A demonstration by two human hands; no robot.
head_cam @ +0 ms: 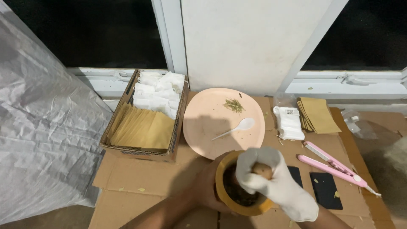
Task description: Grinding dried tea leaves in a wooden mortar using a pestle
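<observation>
Our gloved right hand (pixel 271 180) grips the pestle (pixel 263 170) fist-tight, upright over the wooden mortar (pixel 224 199); our bare left hand (pixel 207 188) cups its near side.

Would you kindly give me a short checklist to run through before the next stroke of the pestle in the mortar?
1. Left hand steadies the wooden mortar: ok.
2. Gloved right hand grips the pestle: ok.
3. Dark material lies inside the mortar: ok.
4. Mortar sits flat on the cardboard: cannot tell, it looks tilted.
5. Pink plate with the white spoon stands apart from the mortar: cannot tell; their edges meet in view.
</observation>
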